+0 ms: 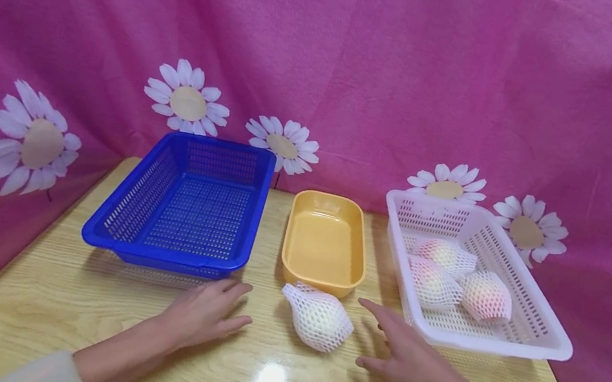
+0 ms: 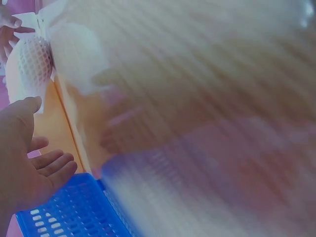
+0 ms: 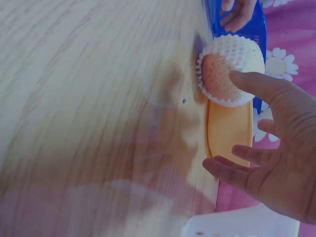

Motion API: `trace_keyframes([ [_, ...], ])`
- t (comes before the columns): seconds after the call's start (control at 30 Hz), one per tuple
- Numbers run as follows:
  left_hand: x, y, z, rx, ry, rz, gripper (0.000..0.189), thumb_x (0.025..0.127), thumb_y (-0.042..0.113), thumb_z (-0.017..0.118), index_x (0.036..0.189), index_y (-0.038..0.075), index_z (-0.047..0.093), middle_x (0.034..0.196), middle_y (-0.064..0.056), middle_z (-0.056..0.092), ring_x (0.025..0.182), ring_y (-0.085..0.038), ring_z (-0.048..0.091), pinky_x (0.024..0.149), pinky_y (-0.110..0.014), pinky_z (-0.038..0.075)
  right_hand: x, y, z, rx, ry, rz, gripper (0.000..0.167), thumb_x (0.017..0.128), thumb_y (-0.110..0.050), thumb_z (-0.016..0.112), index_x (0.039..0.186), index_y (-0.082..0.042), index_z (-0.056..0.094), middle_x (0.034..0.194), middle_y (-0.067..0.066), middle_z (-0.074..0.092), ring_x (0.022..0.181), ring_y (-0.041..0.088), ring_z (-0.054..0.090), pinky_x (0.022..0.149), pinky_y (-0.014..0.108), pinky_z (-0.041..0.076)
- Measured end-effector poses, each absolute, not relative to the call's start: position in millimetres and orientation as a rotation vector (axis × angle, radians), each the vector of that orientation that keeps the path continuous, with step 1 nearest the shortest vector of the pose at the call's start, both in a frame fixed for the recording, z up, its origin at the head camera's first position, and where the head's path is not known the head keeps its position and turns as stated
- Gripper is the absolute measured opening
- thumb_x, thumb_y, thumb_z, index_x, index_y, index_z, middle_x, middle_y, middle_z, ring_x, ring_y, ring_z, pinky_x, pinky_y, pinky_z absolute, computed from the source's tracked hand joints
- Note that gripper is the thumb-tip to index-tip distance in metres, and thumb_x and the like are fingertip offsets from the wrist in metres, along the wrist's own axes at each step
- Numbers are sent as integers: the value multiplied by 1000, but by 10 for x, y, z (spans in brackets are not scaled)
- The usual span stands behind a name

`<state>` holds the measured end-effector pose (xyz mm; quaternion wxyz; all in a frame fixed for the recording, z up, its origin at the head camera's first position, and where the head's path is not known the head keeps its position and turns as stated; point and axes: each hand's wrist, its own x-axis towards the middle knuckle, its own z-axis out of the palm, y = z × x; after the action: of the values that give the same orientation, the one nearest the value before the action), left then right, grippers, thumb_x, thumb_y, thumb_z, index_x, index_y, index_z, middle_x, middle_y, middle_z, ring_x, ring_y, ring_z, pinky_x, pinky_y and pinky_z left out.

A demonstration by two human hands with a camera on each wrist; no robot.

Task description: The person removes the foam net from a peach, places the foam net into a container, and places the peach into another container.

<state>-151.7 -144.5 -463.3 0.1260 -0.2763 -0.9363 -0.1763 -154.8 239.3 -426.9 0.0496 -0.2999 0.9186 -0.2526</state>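
Observation:
A peach [image 1: 319, 322] in a white foam net lies on the table in front of the yellow tray [image 1: 319, 284]. On its left, my left hand [image 1: 203, 312] is held apart from it, fingers extended and thumb spread, close by the front of the blue basket [image 1: 167, 256]. My right hand [image 1: 406, 355] is on the other side, also apart from the peach, with fingers loosely spread. Both hands hold nothing. The right wrist view shows the fruit's reddish skin [image 3: 217, 76] beneath the net, beyond the thumb.
A white basket [image 1: 496, 345] at the right holds several net-wrapped peaches [image 1: 486, 296]. The blue basket at the left and the yellow tray show bare bottoms. Behind the wooden table [image 1: 221, 375] hangs a pink cloth [image 1: 357, 81] with white daisies.

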Motion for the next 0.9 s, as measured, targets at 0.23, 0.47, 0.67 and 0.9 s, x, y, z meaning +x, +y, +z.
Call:
trace_keyframes([
  [0.23,-1585,-1299,-4589,-885,-2685,-475,53,90,41,73,126,4,63,117,-14,65,100,-30,67,80,-43,58,-1603,2270,-4260,-945,2786,-770,90,83,-38,82,155,-14,33,147,15,46,132,33,45,101,54,44],
  [0.47,-1619,-1191,-4540,-916,-2675,-455,54,91,42,72,127,4,62,118,-13,64,102,-29,66,84,-41,57,-1644,2130,-4249,-951,2763,-785,96,82,-34,83,156,-10,29,148,17,45,134,34,43,105,55,40],
  [0.67,-1640,-1117,-4508,-947,-2674,-478,56,91,42,72,131,5,60,119,-13,64,104,-29,65,87,-43,56,-1663,2020,-4234,-956,2779,-763,95,79,-33,85,155,-12,31,146,17,46,134,34,44,105,55,41],
  [0.9,-1655,-1040,-4493,-960,-2647,-502,53,91,40,73,129,5,62,119,-13,65,104,-27,66,84,-40,57,-1689,1869,-4221,-959,2760,-741,96,79,-37,85,155,-13,32,148,15,45,133,30,44,103,53,43],
])
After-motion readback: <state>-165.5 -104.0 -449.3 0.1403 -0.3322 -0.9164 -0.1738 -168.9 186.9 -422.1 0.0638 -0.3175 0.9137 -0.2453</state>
